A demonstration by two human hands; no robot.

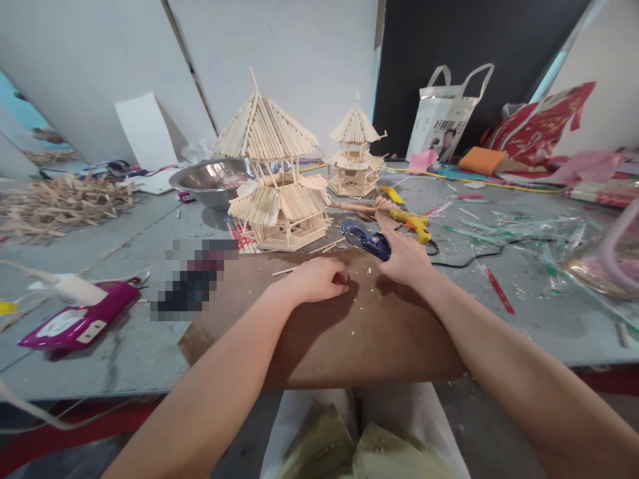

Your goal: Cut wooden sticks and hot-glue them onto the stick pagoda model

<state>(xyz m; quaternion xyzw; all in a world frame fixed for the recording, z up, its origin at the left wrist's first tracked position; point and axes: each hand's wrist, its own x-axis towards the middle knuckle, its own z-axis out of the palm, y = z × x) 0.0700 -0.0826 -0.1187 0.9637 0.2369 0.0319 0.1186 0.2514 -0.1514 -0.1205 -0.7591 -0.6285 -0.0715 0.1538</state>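
My right hand (408, 258) is closed round a dark blue hand tool (367, 240) with curved, looped handles; its exact kind is not clear. Above the brown board (319, 359), my left hand (319, 279) has its fingers curled together, and anything in them is hidden. A thin wooden stick (284, 271) shows just beyond that wrist. Small pale offcuts (369, 271) lie on the board between the hands. Straight ahead stands a two-tiered stick pavilion (279, 199) with a pointed roof. Behind it to the right is a smaller stick pavilion (355, 156).
A yellow glue gun (417, 223) lies beyond my right hand, its black cord running right. Glue sticks and plastic wrappers (529, 233) litter the right side. At left are a purple power strip (84, 319), a metal bowl (207, 183) and a stick pile (64, 206).
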